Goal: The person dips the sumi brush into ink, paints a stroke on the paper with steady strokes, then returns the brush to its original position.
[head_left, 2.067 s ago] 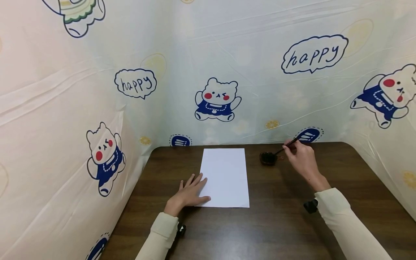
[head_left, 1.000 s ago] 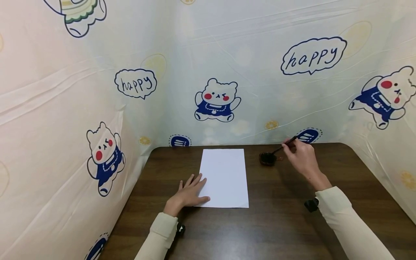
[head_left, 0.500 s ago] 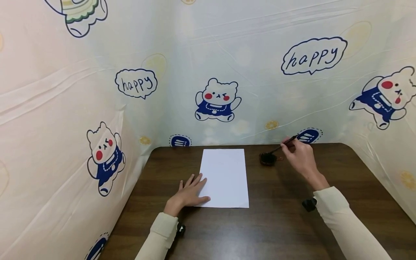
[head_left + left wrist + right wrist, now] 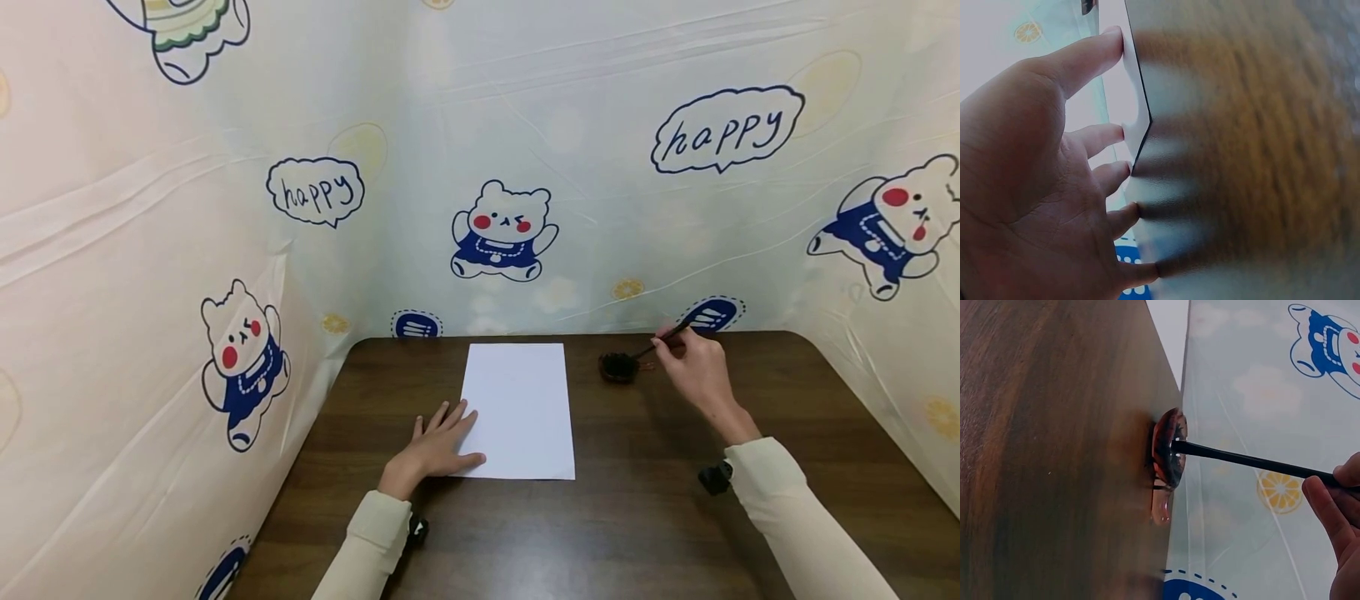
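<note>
A white sheet of paper lies on the brown wooden table. My left hand rests with spread fingers along its left edge, thumb and some fingertips on the sheet. In the left wrist view those fingers reach down to the paper's corner and the table. My right hand pinches a thin black brush between thumb and fingers, slanting down to the left. Its lower end sits in a small, dark reddish-brown dish with glossy black contents, which hide the tip. The dish has a short tab at one side.
A pale cloth with printed bears and speech bubbles hangs behind the table and along both sides. The table's back edge runs close behind the paper and the dish. Black wrist cameras sit by both cuffs.
The brush shaft has shifted slightly right and lower with the right hand, its end staying in the dish. My left hand and the paper keep their places.
</note>
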The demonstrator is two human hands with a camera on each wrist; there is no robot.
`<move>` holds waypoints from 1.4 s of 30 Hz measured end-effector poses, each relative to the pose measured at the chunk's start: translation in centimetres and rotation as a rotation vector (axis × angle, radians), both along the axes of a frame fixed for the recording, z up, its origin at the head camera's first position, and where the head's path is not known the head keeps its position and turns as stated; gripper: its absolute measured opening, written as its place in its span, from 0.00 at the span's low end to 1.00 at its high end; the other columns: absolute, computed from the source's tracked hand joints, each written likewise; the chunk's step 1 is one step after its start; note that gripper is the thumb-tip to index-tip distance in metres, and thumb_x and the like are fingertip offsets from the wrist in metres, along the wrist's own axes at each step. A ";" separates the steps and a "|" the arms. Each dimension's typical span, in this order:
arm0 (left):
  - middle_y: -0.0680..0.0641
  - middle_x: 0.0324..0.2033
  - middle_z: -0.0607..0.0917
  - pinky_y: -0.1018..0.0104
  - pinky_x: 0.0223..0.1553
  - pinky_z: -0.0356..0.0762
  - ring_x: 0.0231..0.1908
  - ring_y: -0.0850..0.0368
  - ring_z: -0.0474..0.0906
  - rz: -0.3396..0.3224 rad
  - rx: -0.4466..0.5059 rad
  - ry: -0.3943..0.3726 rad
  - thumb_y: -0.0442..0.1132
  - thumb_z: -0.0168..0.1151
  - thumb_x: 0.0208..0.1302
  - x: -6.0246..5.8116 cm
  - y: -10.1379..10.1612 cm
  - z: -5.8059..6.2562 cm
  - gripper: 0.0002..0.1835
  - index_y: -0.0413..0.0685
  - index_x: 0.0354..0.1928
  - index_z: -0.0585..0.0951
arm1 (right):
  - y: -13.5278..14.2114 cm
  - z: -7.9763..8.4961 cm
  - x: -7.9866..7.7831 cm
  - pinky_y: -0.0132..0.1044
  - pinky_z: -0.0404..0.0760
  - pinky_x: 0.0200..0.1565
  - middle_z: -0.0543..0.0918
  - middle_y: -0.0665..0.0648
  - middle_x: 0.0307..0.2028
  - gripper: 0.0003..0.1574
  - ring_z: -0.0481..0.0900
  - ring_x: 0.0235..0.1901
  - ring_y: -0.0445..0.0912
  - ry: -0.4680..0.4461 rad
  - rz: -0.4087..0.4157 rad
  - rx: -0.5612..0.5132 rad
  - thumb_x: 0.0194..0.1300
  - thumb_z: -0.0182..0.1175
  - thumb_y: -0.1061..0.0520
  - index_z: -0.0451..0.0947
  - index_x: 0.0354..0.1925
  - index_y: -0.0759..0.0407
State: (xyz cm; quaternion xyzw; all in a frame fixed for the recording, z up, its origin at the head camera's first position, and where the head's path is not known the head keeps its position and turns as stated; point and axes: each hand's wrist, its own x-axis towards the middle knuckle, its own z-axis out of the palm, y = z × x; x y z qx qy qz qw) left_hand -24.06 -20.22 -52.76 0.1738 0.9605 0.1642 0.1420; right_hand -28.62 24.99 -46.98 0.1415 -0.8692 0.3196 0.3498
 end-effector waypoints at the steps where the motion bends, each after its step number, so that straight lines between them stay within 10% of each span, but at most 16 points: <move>1: 0.45 0.87 0.50 0.19 0.77 0.34 0.86 0.34 0.39 -0.001 0.001 0.000 0.64 0.63 0.72 0.0 0.0 0.0 0.47 0.55 0.85 0.59 | 0.1 -0.1 0.0 0.32 0.76 0.30 0.91 0.66 0.35 0.06 0.89 0.31 0.58 -0.003 -0.007 0.002 0.70 0.70 0.64 0.85 0.43 0.66; 16: 0.45 0.87 0.51 0.19 0.77 0.35 0.86 0.35 0.40 0.004 -0.007 -0.003 0.65 0.64 0.71 0.0 0.0 0.0 0.48 0.54 0.85 0.59 | 0.6 -0.6 0.2 0.40 0.80 0.31 0.90 0.66 0.36 0.05 0.88 0.30 0.58 -0.042 -0.036 0.032 0.72 0.68 0.63 0.85 0.42 0.65; 42: 0.43 0.87 0.50 0.19 0.76 0.32 0.86 0.34 0.38 -0.004 0.030 -0.013 0.66 0.63 0.71 0.1 -0.1 0.1 0.49 0.53 0.85 0.59 | 1.1 -0.1 0.7 0.08 0.64 0.40 0.91 0.66 0.37 0.06 0.90 0.33 0.59 0.083 -0.034 -0.023 0.69 0.69 0.66 0.86 0.43 0.68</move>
